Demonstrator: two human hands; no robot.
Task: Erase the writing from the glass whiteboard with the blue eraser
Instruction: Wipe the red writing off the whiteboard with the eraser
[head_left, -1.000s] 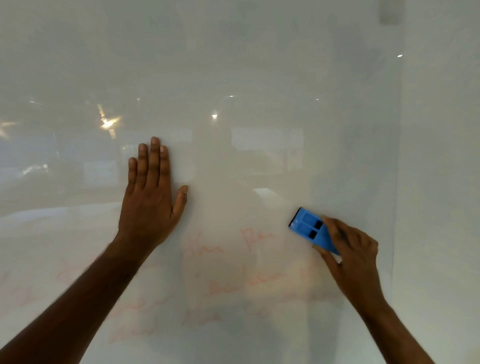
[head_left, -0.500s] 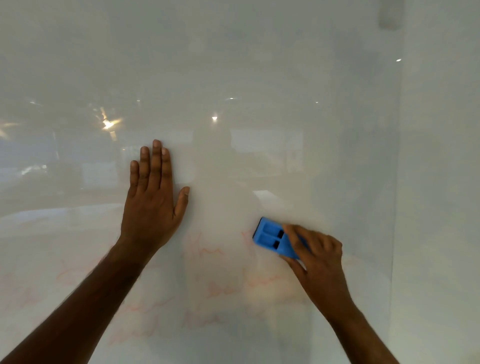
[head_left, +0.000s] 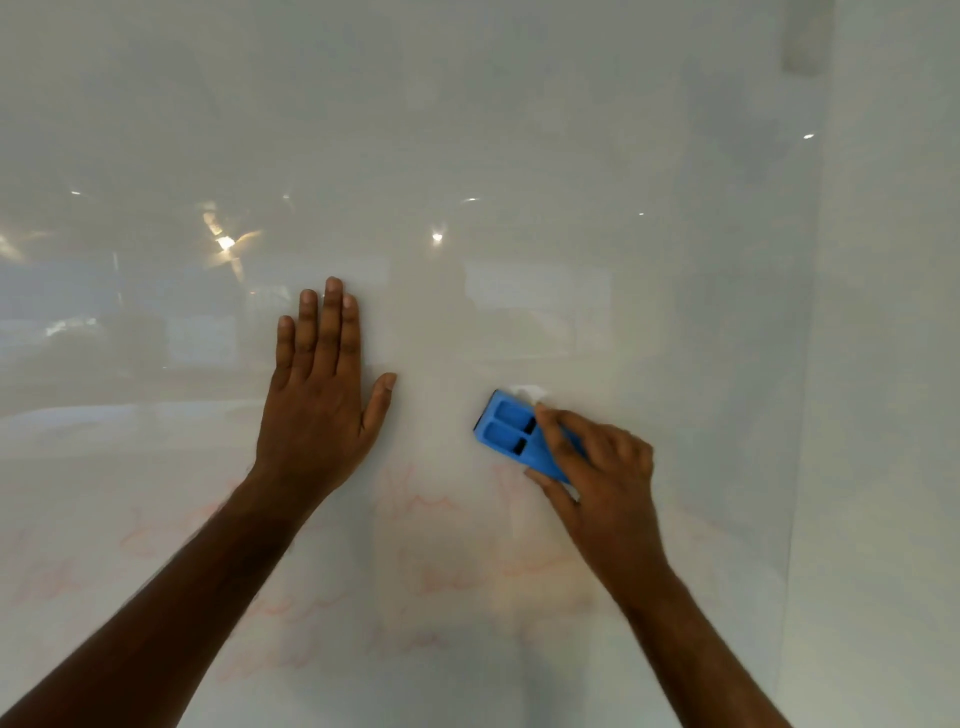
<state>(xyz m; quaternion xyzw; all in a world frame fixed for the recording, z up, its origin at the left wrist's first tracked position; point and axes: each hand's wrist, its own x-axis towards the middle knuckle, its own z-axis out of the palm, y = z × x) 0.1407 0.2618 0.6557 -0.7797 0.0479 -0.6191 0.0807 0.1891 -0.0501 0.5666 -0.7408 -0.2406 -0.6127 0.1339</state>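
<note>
The right hand (head_left: 597, 467) grips the blue eraser (head_left: 511, 431) and holds it against the glass whiteboard (head_left: 519, 130). The index finger lies along the top of the eraser body; the thumb presses its lower edge; the remaining fingers are curled over its rear end. The exposed front half of the eraser extends up and to the left of the grip and shows two rectangular recesses in its back. The eraser is tilted, with its free end higher than the gripped end.

Faint red writing (head_left: 415, 501) begins directly below the grip and continues in several rows further down and to the left of it. The strokes are pale and cannot be read. One fragment lies just under the eraser's lower edge, touching or nearly touching it; which of the two cannot be determined.

To the left of the grip, well apart from the eraser, the left hand (head_left: 317, 410) rests flat on the glass. Its fingers are straight and together, pointing upward, with the thumb spread toward the eraser. It holds nothing.

Above and beyond the grip, the board surface carries no visible strokes and shows only reflections of ceiling lights (head_left: 226, 242). The right edge of the board (head_left: 810, 364) runs vertically to the right of the grip, with a plain wall (head_left: 893, 364) past it.
</note>
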